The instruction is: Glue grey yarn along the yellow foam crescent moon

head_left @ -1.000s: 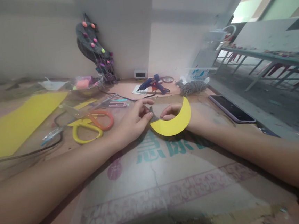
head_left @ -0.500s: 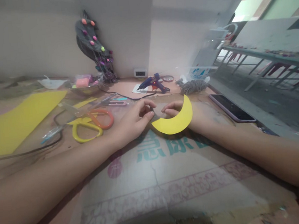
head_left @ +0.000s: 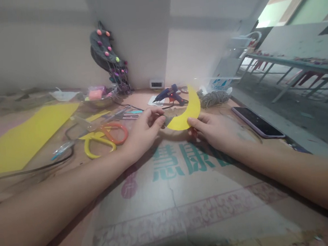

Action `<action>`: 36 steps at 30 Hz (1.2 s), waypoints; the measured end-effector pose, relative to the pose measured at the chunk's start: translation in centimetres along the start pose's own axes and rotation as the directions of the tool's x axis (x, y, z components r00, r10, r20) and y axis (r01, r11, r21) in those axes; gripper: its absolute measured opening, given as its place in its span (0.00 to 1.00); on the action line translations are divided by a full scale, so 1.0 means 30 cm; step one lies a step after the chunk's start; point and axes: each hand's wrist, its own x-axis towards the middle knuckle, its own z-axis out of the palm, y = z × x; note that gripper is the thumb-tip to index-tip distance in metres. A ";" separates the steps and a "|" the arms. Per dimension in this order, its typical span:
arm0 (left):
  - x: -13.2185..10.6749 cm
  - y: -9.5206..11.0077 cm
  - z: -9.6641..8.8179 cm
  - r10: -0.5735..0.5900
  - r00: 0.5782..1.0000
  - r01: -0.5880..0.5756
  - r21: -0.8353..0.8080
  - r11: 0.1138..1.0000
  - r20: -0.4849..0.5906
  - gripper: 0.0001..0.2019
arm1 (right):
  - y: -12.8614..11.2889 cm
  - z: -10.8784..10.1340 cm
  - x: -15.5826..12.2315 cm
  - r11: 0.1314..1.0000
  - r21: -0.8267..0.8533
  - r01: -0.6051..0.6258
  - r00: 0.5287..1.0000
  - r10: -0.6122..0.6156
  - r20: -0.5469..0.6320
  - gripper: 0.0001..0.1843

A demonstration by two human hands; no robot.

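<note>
A yellow crescent moon cutout (head_left: 186, 115) is held up above the table between both hands. My left hand (head_left: 152, 124) pinches its left tip, where a small grey piece (head_left: 168, 120), perhaps yarn wrapped round the tip, covers the yellow. My right hand (head_left: 206, 129) grips the lower right curve, thumb on the front face and fingers behind. Beyond the cutout lie a blue hot glue gun (head_left: 169, 94) with a red light on and a bundle of grey yarn (head_left: 213, 98).
Scissors with yellow and orange handles (head_left: 114, 133) and a yellow sheet (head_left: 35, 134) lie left. A phone (head_left: 257, 121) rests at the right edge. A grey crescent decoration with pompoms (head_left: 102, 48) stands against the wall. A cable (head_left: 36, 170) runs across the left side.
My right hand has moved from behind the cutout to its lower edge, thumb now in front. The crescent has risen and tilted, its upper tip shifting left. My left hand keeps its pinch.
</note>
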 end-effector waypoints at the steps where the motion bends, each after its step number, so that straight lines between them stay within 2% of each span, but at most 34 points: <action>1: 0.000 -0.002 0.002 -0.009 1.000 0.009 -0.032 0.999 0.011 0.14 | 0.006 -0.002 0.005 0.999 0.035 0.007 1.000 -0.007 -0.021 0.17; 4: 0.007 -0.008 0.003 -0.068 0.997 0.070 -0.070 0.995 0.027 0.20 | 0.021 -0.011 0.018 0.996 0.071 0.058 0.995 -0.052 -0.082 0.19; 6: 0.011 -0.005 0.001 -0.094 0.995 0.095 -0.007 0.995 0.045 0.17 | 0.022 -0.013 0.020 0.996 0.060 0.059 0.994 -0.053 -0.095 0.20; 10: 0.006 0.029 0.000 -0.096 0.991 0.080 0.166 0.983 0.094 0.12 | 0.006 -0.008 0.010 0.999 0.039 0.016 0.996 -0.012 -0.085 0.19; 14: -0.001 0.050 0.001 -0.085 0.994 0.069 0.218 0.973 0.064 0.10 | -0.002 -0.002 0.006 0.998 0.049 0.028 0.998 -0.025 -0.060 0.18; 20: 0.006 0.008 -0.009 -0.038 0.994 0.008 0.282 0.959 0.100 0.10 | 0.013 -0.004 0.015 0.997 0.072 0.007 0.998 -0.003 -0.061 0.18; 26: 0.013 -0.042 -0.010 -0.040 0.998 0.031 0.184 0.982 0.047 0.18 | 0.023 -0.012 0.024 0.998 0.054 0.026 0.996 -0.021 -0.089 0.19; 32: 0.013 -0.037 -0.008 -0.083 0.996 0.081 0.057 0.995 0.034 0.20 | 0.034 -0.014 0.030 0.996 0.082 0.033 0.995 -0.025 -0.093 0.19; 36: 0.017 -0.038 -0.008 -0.155 0.984 0.155 -0.007 0.988 -0.088 0.17 | 0.030 -0.021 0.034 0.985 0.164 0.060 0.994 -0.045 -0.097 0.17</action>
